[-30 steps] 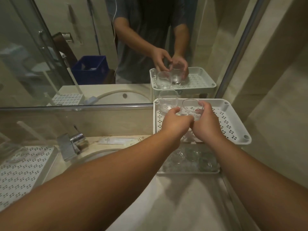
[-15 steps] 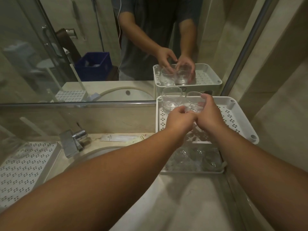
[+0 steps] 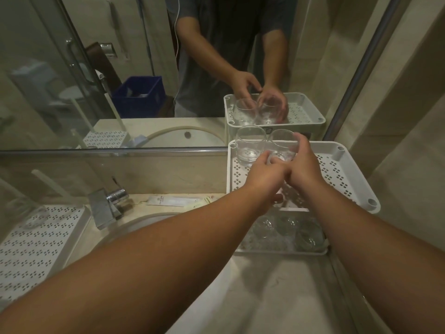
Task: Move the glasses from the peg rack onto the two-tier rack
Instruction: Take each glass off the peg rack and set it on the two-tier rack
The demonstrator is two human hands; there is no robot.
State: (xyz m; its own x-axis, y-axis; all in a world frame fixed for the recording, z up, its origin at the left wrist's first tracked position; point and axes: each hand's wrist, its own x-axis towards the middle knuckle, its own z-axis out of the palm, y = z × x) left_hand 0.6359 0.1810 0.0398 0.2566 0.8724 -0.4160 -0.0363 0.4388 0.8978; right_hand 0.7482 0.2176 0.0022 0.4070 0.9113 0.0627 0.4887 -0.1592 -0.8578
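Right hand [image 3: 304,168] round upright glass [image 3: 281,146], mouth up, on rack's top tier [image 3: 342,174]; left hand [image 3: 263,175] pinching its base.

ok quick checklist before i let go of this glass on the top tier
1. Clear glass tumbler upright: ok.
2. Right hand has a grip on it: ok.
3. Left hand at its base: ok.
4. Base flat on the white perforated top tier: cannot tell, hands hide it.
5. Gap to the neighbouring clear tumbler: not ok, they look touching.
6. Free room to the right on the tier: ok.
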